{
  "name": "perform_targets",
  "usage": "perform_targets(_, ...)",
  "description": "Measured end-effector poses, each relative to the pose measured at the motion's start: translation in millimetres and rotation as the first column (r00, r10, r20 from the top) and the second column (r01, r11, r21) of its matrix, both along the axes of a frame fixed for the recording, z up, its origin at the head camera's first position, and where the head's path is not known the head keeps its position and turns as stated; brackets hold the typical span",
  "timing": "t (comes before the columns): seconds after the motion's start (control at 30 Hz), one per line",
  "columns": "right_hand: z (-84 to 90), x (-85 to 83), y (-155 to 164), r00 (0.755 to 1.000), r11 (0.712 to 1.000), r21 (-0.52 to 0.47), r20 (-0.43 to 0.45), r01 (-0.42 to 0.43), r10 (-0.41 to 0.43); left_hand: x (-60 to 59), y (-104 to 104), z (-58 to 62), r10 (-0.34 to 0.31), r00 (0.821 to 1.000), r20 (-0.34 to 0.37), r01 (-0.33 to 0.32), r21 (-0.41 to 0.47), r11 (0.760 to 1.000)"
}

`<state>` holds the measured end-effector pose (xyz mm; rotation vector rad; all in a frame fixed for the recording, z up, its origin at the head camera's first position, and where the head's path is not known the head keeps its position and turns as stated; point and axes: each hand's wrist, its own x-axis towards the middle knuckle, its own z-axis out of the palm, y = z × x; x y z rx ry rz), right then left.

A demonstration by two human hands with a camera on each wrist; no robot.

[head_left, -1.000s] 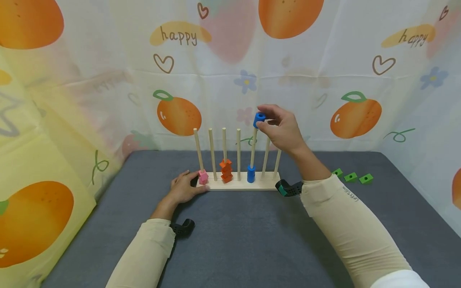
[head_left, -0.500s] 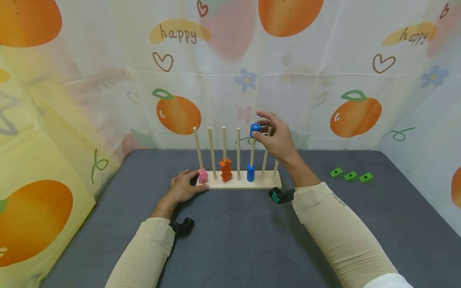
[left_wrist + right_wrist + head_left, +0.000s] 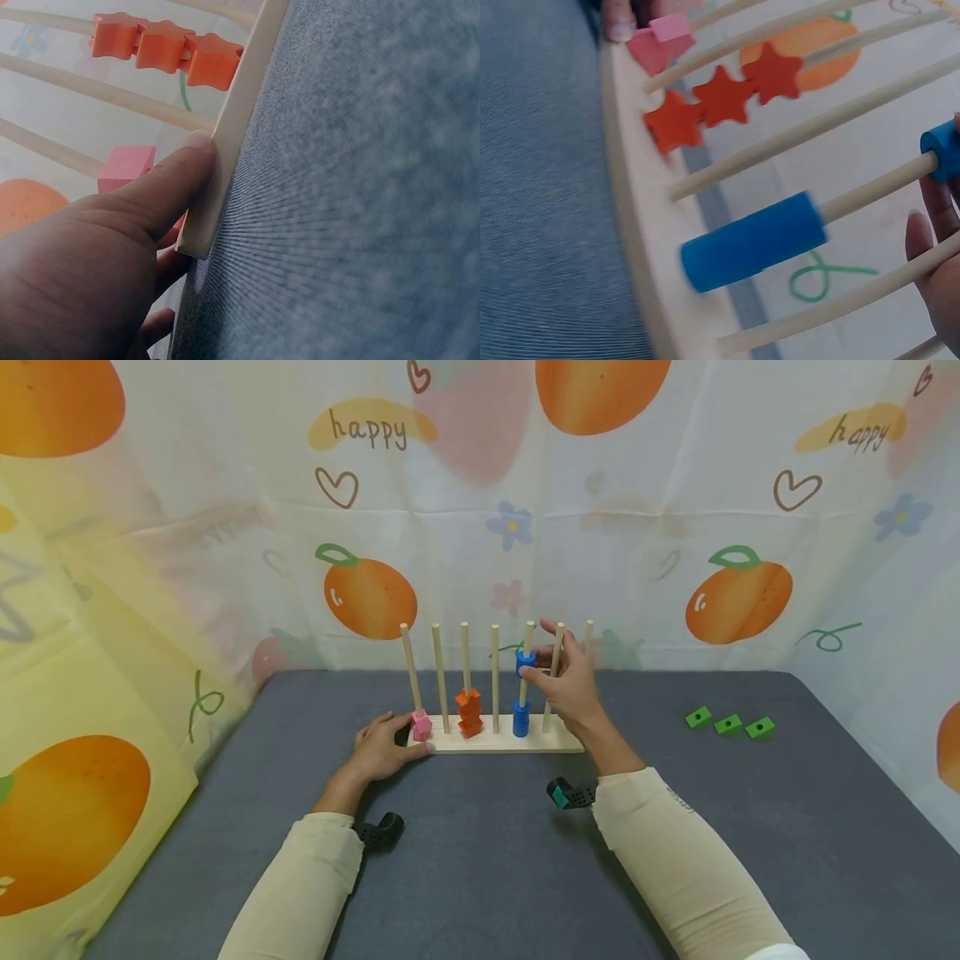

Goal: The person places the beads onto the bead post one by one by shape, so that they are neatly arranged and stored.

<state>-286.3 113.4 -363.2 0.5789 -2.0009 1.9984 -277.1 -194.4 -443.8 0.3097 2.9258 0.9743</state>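
Blue is the bead (image 3: 525,662) we pinch in our right hand (image 3: 572,687), thumb and fingers curled round it; it is threaded on the fifth peg (image 3: 527,643) from the left, partway down, well above the blue cylinder (image 3: 521,719) that sits at the foot of that same peg; the right wrist view shows the bead (image 3: 945,152) on the peg with a fingertip (image 3: 922,236) just beside it, and the cylinder (image 3: 754,240) lower against the base (image 3: 634,225); our left hand (image 3: 381,749) rests at the left end of the wooden base (image 3: 495,744), its fingers fairly straight and holding nothing; the left wrist view shows its thumb (image 3: 176,176) pressed flat against the edge of the base (image 3: 232,127); a pink block (image 3: 422,725) sits on the first peg, just beside that hand; three orange stars (image 3: 469,713) are stacked on the third peg; seven pegs stand in a row on the base; the rack stands on a grey mat (image 3: 480,860); three green blocks (image 3: 729,723) lie in a row on the mat, well apart to the right; a printed cloth (image 3: 480,502) with oranges and hearts hangs behind.
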Motion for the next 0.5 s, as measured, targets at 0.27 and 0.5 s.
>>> perform_targets(0.27, -25.4, 0.6, -2.0, 0.999, 0.999, 0.036, 0.042, 0.019, -0.021, 0.8, 0.1, 0.3, 0.012, 1.0, 0.003, -0.012, 0.002, 1.0)
perform_targets(0.5, -36.5, 1.6, 2.0, 0.999, 0.999, 0.052, 0.038, 0.0, -0.002, 0.9, 0.1, 0.8, 0.013, 1.0, 0.009, -0.013, -0.007, 1.0)
